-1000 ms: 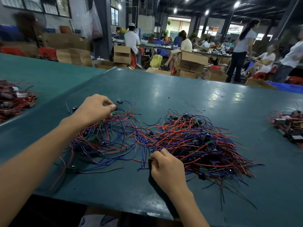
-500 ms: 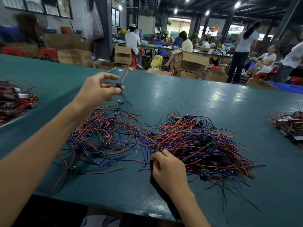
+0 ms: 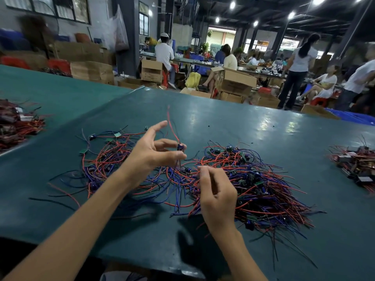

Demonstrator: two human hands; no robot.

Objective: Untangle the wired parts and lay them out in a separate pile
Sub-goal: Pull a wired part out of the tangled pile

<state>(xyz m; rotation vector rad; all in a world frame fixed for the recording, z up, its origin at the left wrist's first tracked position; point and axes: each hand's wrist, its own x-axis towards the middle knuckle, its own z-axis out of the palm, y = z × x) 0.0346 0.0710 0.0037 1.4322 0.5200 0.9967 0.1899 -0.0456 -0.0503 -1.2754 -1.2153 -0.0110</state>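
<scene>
Left hand (image 3: 154,154): thumb and fingers pinch a small blue part (image 3: 179,147); forefinger straight.
Red wire (image 3: 171,124): runs upright from the part, away from the palm.
Tangle (image 3: 253,179): just beneath and right of both hands.
Right hand (image 3: 218,191): nearer the tangle, fingers curled; whether it holds a wire I cannot tell.
Laid-out pile (image 3: 105,159): left of the left wrist.
Table (image 3: 223,122): green, glossy.
Room: workshop, boxes (image 3: 233,82) beyond.

In front of me is a big green table (image 3: 223,122). Past it, brown boxes (image 3: 233,80) are stacked up here and there. People (image 3: 164,53) sit at a long bench (image 3: 192,60) far back. Round lights (image 3: 232,5) shine from the dark roof (image 3: 263,9). Windows (image 3: 60,7) are high in the grey wall (image 3: 99,21), near a dark post (image 3: 132,57).
</scene>
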